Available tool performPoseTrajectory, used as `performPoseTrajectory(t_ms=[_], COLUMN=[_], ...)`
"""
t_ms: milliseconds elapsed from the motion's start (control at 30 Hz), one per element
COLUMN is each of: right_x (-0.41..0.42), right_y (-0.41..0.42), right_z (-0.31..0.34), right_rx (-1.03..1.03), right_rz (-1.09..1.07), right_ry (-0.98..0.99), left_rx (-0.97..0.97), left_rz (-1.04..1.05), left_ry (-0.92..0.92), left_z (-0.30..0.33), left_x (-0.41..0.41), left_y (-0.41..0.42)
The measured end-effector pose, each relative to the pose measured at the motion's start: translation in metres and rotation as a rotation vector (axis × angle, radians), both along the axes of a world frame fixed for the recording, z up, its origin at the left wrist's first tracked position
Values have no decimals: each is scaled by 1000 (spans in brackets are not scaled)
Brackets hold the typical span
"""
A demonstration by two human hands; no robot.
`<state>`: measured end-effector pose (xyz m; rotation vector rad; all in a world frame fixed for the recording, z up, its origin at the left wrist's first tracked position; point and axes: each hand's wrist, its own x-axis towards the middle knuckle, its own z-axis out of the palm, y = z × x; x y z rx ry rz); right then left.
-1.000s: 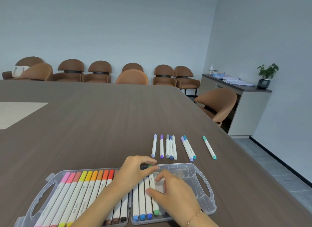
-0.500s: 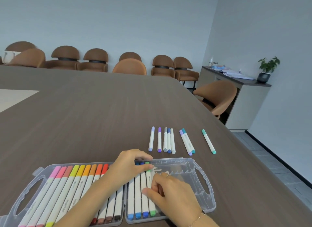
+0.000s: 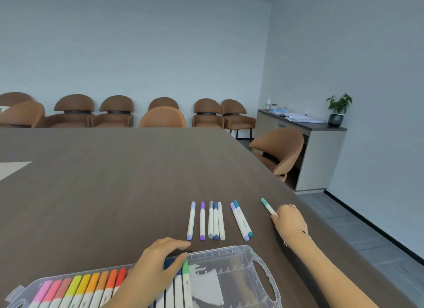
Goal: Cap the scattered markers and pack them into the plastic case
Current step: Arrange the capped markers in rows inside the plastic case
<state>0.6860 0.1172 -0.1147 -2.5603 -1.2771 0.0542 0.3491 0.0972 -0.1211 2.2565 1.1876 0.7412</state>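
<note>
Right hand (image 3: pixel 289 218) pinches the teal-capped white marker (image 3: pixel 267 206): lift level, slot beside green marker (image 3: pixel 186 282); left hand (image 3: pixel 160 259), fingers relaxed, steadies the clear plastic case (image 3: pixel 259 257).

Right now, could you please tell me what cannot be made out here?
Head view only:
- Case: near side cut off by the bottom edge.
- Teal marker: near end hidden by the right hand.
- Blue markers under the left hand: count hidden.
- Sideboard papers: too small.

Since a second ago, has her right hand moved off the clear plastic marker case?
Yes. The right hand has left the clear plastic case and gone forward and right across the table, where it now touches the lone teal-capped marker.
</note>
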Motion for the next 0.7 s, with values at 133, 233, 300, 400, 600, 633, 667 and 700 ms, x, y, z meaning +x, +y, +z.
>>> performPoseTrajectory(t_ms=[133,233,300,400,600,633,667,700], right_x=[-20,-69,-108,-145,-166,-167,-167,-167], right_y=[-17,-61,-94,-121,-126,-125,-123,-121], right_z=[23,57,71,71,49,47,46,45], right_rx=[120,238,99,-59,-126,-111,-102,-103], right_rz=[75,339,545,671,557,526,500,484], right_ry=[181,556,846,975,866,863,875,889], left_rx=[41,16,-122,-243,-176,-179,-197,-213], left_rz=[84,142,109,37,96,113,120,115], left_ry=[-83,-368,-476,-507,-232,-238,-261,-274], left_z=[9,28,43,50,31,29,27,26], left_x=[0,5,15,30,27,26,24,23], left_y=[-2,-8,-14,-22,-24,-23,-21,-19])
